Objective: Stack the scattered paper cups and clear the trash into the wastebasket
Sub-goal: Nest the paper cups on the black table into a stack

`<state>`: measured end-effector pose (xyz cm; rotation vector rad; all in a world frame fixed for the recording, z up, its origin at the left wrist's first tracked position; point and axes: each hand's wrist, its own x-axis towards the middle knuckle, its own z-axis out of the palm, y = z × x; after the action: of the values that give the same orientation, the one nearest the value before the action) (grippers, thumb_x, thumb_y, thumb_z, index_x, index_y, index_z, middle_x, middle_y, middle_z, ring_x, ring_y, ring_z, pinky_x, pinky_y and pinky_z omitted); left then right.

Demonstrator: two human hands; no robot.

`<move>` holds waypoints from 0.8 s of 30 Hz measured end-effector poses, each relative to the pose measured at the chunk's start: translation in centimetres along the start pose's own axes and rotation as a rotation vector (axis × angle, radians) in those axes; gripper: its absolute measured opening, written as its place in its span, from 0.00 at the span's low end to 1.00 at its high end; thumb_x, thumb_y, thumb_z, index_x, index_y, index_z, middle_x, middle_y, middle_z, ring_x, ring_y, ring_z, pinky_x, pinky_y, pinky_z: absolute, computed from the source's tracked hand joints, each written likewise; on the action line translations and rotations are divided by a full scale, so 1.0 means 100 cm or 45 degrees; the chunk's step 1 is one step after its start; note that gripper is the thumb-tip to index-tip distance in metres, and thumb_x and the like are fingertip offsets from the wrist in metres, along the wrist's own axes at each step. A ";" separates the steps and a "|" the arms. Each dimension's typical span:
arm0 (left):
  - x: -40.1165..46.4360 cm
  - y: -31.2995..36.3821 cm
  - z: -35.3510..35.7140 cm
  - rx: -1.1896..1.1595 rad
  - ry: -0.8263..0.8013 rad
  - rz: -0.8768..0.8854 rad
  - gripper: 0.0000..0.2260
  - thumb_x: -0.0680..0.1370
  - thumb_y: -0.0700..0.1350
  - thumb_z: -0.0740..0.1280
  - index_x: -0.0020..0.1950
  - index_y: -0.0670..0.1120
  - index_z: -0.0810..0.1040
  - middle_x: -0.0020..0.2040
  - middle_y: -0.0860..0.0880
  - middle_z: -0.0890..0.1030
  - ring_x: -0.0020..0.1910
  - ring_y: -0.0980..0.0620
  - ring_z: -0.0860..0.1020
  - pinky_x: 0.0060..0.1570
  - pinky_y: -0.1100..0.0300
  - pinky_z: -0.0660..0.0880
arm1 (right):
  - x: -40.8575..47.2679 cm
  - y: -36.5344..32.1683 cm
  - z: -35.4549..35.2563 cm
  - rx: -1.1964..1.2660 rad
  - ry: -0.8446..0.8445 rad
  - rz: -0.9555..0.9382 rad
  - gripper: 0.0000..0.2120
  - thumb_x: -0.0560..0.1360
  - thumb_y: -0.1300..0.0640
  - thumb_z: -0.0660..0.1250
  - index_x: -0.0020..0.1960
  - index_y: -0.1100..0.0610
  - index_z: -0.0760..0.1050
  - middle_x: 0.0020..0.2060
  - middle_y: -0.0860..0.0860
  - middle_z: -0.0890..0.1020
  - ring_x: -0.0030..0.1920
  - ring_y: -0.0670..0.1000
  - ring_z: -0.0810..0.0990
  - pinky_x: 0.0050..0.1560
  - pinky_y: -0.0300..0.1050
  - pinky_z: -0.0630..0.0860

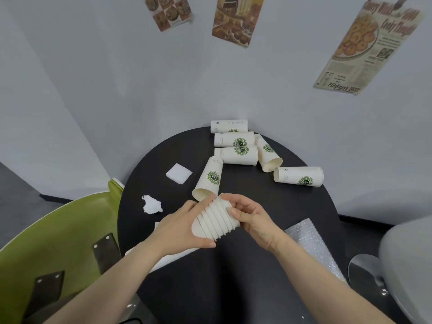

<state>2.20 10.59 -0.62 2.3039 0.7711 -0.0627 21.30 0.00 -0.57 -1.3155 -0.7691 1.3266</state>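
White nested cup stack (216,222) gripped by both hands, loose cups (236,155) near table's (233,277) far edge

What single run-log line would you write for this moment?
step: stacking | left hand and right hand: gripping nested cup stack | loose cups: lying on table | tissue scraps: uncleared

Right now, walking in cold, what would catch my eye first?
Two bare hands, left hand and right hand, gripping a nested stack of white paper cups over the round black table. Behind it, six loose white cups with green logos lie on their sides, and a lime-green chair sits at left.
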 end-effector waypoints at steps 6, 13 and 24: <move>-0.008 -0.019 -0.002 -0.041 0.128 -0.124 0.46 0.66 0.67 0.70 0.71 0.72 0.39 0.60 0.59 0.66 0.52 0.57 0.73 0.42 0.63 0.73 | 0.018 0.014 0.005 0.038 0.321 0.040 0.19 0.75 0.54 0.67 0.66 0.44 0.73 0.53 0.49 0.83 0.58 0.51 0.79 0.63 0.54 0.70; -0.027 -0.041 -0.009 -0.089 0.196 -0.291 0.46 0.66 0.67 0.70 0.72 0.71 0.40 0.68 0.59 0.63 0.60 0.55 0.72 0.50 0.57 0.75 | 0.067 0.041 0.024 0.091 0.243 0.224 0.24 0.78 0.56 0.65 0.71 0.41 0.66 0.58 0.51 0.82 0.60 0.53 0.79 0.60 0.52 0.74; -0.044 -0.059 -0.017 -0.108 0.255 -0.443 0.45 0.67 0.67 0.69 0.68 0.74 0.36 0.65 0.59 0.63 0.56 0.58 0.70 0.45 0.63 0.71 | 0.130 0.051 0.044 0.210 0.247 0.434 0.29 0.80 0.64 0.59 0.76 0.46 0.57 0.68 0.49 0.71 0.63 0.52 0.73 0.60 0.52 0.73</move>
<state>-4.91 12.86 -1.78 2.0941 1.2473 0.0450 18.19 12.13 -8.08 -1.4583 -0.3022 1.4664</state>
